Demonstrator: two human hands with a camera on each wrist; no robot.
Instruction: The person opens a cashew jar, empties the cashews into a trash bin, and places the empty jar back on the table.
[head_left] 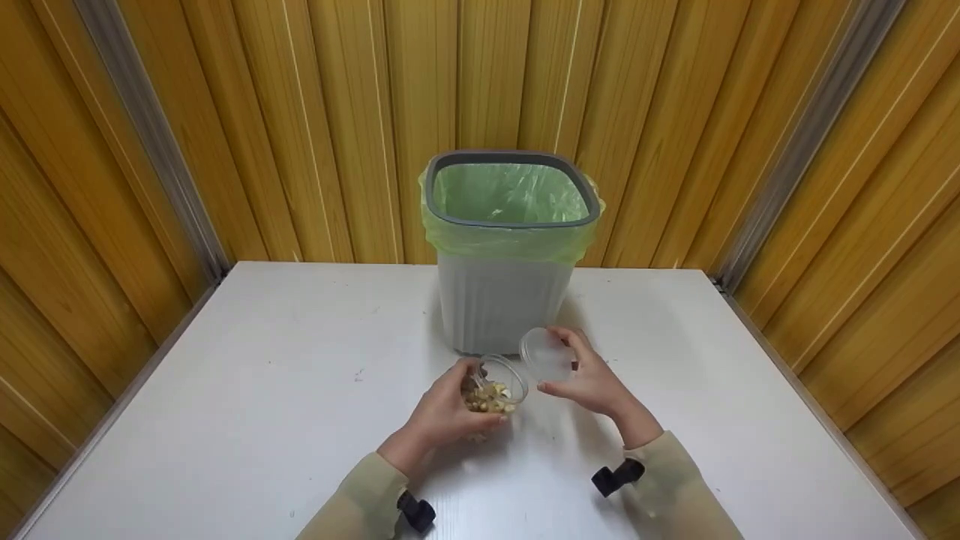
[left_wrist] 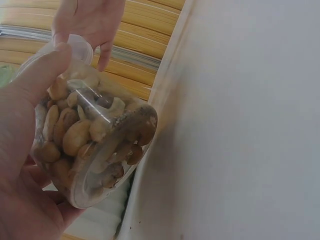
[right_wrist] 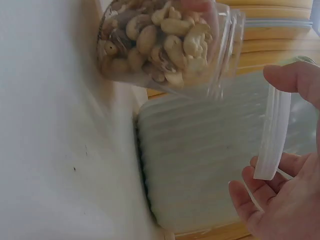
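Observation:
My left hand [head_left: 446, 405] grips a clear plastic jar [left_wrist: 95, 135] of mixed nuts, fingers and thumb curled round its side. The jar's mouth is uncovered and tilts up toward my right hand. Cashews [right_wrist: 175, 50] and other nuts fill the lower part. My right hand [head_left: 592, 375] holds the translucent round lid [head_left: 546, 355] by its rim, between thumb and fingers. In the right wrist view the lid [right_wrist: 274, 132] is apart from the jar's threaded neck, with a gap between. Both hands are raised a little above the white table, in front of the bin.
A light grey trash bin [head_left: 502, 300] with a dark rim and a green liner bag [head_left: 510, 244] stands just beyond the hands. It rests on the white table [head_left: 322, 375]. Yellow wood-look panels [head_left: 345, 127] enclose the table at the back and both sides.

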